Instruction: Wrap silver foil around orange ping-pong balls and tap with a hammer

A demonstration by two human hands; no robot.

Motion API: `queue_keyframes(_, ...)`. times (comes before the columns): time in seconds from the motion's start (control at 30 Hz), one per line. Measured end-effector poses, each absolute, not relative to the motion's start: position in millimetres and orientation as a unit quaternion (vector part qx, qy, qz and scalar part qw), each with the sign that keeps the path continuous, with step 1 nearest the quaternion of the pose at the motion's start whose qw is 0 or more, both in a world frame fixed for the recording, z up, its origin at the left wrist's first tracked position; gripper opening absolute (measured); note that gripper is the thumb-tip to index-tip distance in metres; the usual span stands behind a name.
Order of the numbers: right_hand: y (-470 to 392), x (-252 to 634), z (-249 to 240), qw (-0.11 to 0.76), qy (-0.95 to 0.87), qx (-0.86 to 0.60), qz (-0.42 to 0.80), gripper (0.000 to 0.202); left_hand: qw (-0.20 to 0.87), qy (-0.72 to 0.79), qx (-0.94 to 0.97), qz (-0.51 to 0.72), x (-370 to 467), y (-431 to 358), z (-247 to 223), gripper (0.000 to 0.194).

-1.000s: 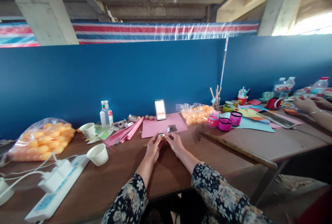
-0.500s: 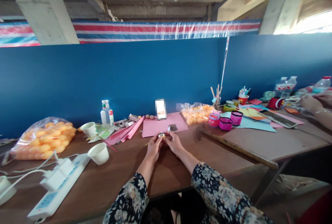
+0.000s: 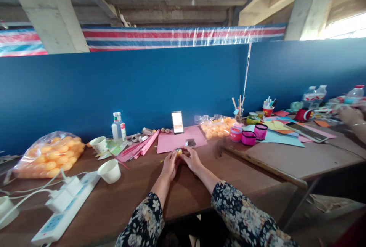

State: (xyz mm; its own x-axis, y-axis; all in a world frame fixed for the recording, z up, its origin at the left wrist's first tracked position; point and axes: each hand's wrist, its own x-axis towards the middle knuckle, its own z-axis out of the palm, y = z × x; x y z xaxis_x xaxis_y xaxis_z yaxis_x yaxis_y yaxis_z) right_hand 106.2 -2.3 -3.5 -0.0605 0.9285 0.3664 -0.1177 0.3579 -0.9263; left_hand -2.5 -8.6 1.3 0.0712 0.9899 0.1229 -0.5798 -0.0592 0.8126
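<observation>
A small ball, part shiny silver and part yellow-orange, is held up between my two hands over the brown table. My left hand pinches it from the left with closed fingertips. From the right, the fingers of my right hand close on the same ball. Its underside is hidden by my fingers. Just beyond my hands lies a pink sheet with a small dark shiny piece on it. Two small shiny balls sit at the sheet's back left.
Bags of orange balls stand left and right. A white cup and a power strip are at left. Folded pink paper lies near a glass bottle. Pink rolls stand at right; another person's hand is farther right.
The ball has turned a little between my fingers, so more of its yellow-orange part shows. My hands stay in nearly the same place; the view has tilted slightly.
</observation>
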Motion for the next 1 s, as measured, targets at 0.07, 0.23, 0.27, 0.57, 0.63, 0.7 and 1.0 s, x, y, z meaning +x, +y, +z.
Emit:
queue_keyframes(0.07,-2.8,106.7,-2.5,0.583,-0.593,-0.343,0.436,0.034,0.628,0.281,0.371,0.624,-2.8,-7.7,0.5,0.029)
queue_keyframes(0.23,-2.7,106.5,0.2,0.579,-0.597,-0.336,0.441,0.037,0.618,0.284,0.380,0.627,-0.6,-9.4,2.1,0.032)
queue_keyframes(0.27,-2.6,106.4,0.4,0.581,-0.596,-0.335,0.441,0.037,0.617,0.282,0.384,0.626,0.0,-10.3,3.0,0.033)
queue_keyframes(0.57,-2.4,107.1,-2.8,0.582,-0.607,-0.332,0.427,0.038,0.626,0.275,0.373,0.627,-0.6,-10.0,3.3,0.028)
queue_keyframes(0.63,-2.4,106.8,-3.8,0.583,-0.610,-0.319,0.431,0.038,0.631,0.274,0.360,0.630,-1.5,-9.4,3.3,0.026)
queue_keyframes(0.7,-1.7,106.2,-3.9,0.581,-0.608,-0.323,0.434,0.038,0.633,0.282,0.339,0.637,-2.5,-9.2,3.9,0.025)
queue_keyframes(1.0,0.6,153.7,30.9,0.562,-0.582,-0.474,0.347,0.032,0.648,0.281,0.285,0.648,-5.1,-6.1,2.9,0.021)
